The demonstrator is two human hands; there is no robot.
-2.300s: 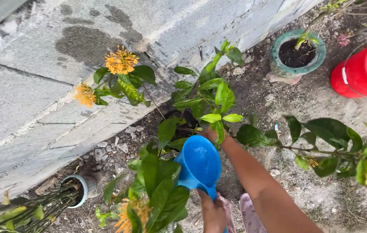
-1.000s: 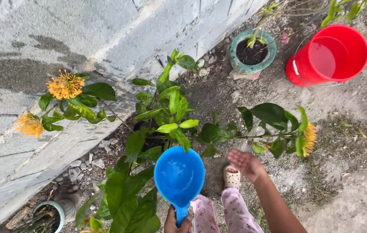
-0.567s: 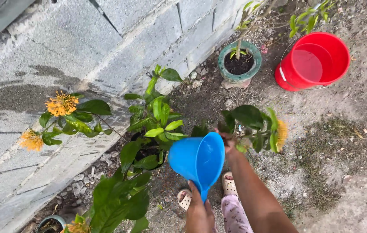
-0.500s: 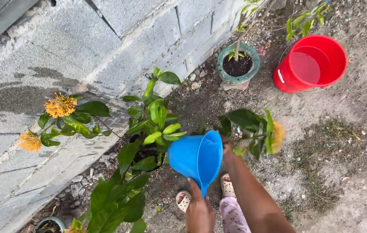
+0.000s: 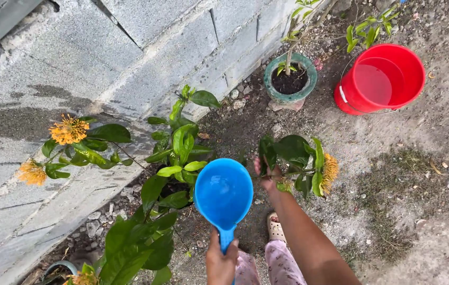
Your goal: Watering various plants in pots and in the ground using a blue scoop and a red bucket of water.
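A grey block wall (image 5: 129, 58) hemmed the bare ground's left edge, with open dirt rightward toward the red bucket (image 5: 380, 79). The blue water dipper (image 5: 223, 191), gripped by its handle in the left hand (image 5: 221, 261), hung level over the orange-flowered shrub (image 5: 174, 158). The right hand (image 5: 268, 177) pinched a flowering branch (image 5: 301, 169) aside; bent further, it could probably snap, or a tilted dipper might spill onto the sandalled foot (image 5: 276, 228).

A blue water scoop (image 5: 223, 192) held over a potted shrub beside a grey block wall (image 5: 76, 63).

The left hand (image 5: 221, 259) grips the scoop's handle, bowl level and up. The right hand (image 5: 267, 177) grasps a leafy branch (image 5: 298, 158) tipped with an orange flower (image 5: 330, 171), just right of the scoop. Beyond the right hand stand a green pot (image 5: 290, 82) and a red bucket (image 5: 380, 79) holding water. Left of the hands, two orange blooms (image 5: 68, 130) lean against the wall.
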